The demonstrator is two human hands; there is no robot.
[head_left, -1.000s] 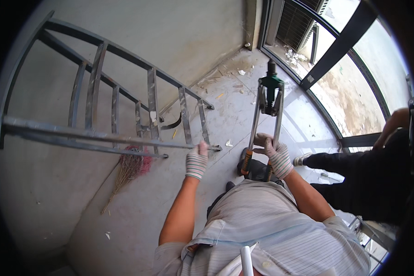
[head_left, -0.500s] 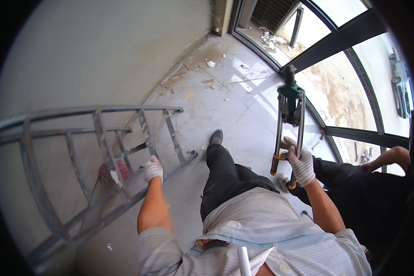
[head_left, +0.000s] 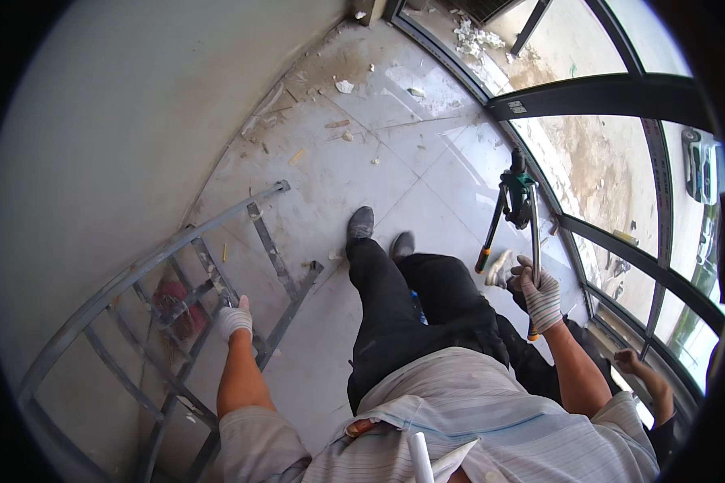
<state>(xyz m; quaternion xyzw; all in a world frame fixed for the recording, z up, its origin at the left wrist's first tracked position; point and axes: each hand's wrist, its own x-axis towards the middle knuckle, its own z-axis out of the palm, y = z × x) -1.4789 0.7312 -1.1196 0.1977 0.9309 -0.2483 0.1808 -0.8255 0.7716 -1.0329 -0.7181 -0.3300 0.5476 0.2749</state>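
Note:
My left hand [head_left: 235, 318], in a striped work glove, is closed on a rung of a grey, paint-spattered metal ladder [head_left: 271, 248], which leans at the left. To the right, my gloved right hand [head_left: 540, 296] is wrapped around one long handle of a hand riveter [head_left: 517, 187]. The tool has a green head, a dark nose pointing away from me, and orange-and-black grips. Its other handle is swung out to the left, free of my hand. Part of the gripped handle is hidden by my fingers.
Beyond the ladder, a red bundle [head_left: 169, 310] rests by the plain wall [head_left: 129, 145]. Debris [head_left: 345, 86] is scattered over the tiled floor. Dark window frames [head_left: 596, 97] line the right side. Another person's hand [head_left: 632, 362] and a light shoe [head_left: 499, 270] are close on my right.
The ladder has tilted and its near end has swung lower, my left hand moving with it. The riveter's handles have spread wider. The other person's arm has moved lower, and my view has turned.

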